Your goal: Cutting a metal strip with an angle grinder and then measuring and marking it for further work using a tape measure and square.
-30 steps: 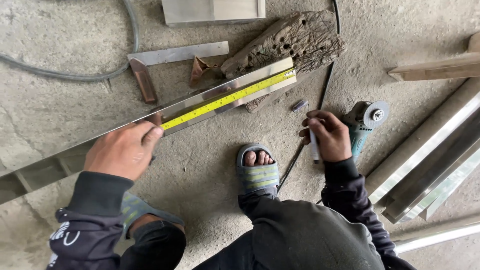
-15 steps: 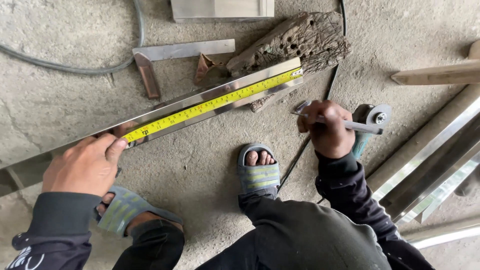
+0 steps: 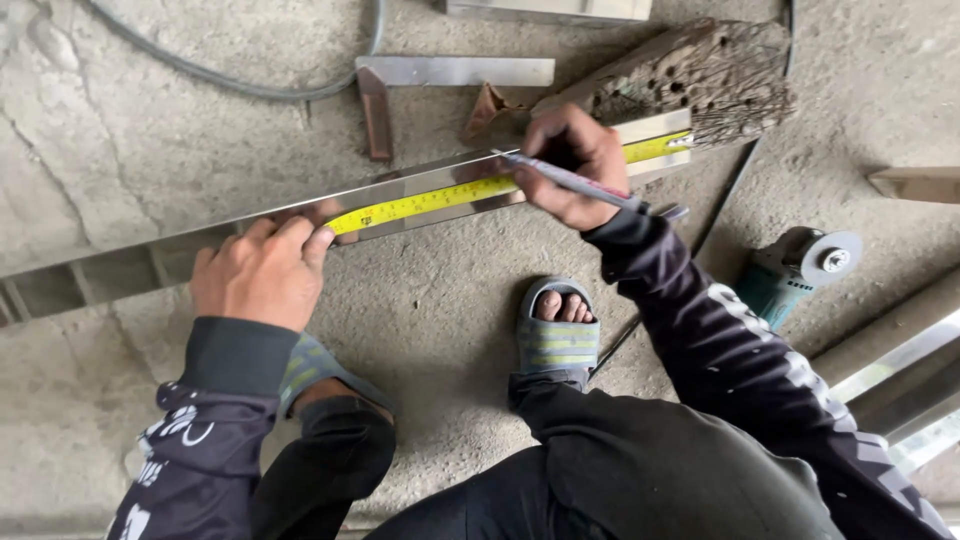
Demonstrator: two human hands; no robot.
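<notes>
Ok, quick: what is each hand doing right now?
Left hand: pressing the yellow measuring tape onto the long shiny metal bar.
Right hand: closed on a thin marking pen.

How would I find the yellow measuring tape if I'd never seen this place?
Look for the long shiny metal bar lying slantwise on the concrete floor. The yellow measuring tape lies flat along its top, between the left hand and the right hand. It is the only bright yellow strip there.

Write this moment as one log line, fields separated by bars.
left hand: pins yellow tape measure on long shiny metal bar | right hand: holds thin marking pencil at tape
</notes>
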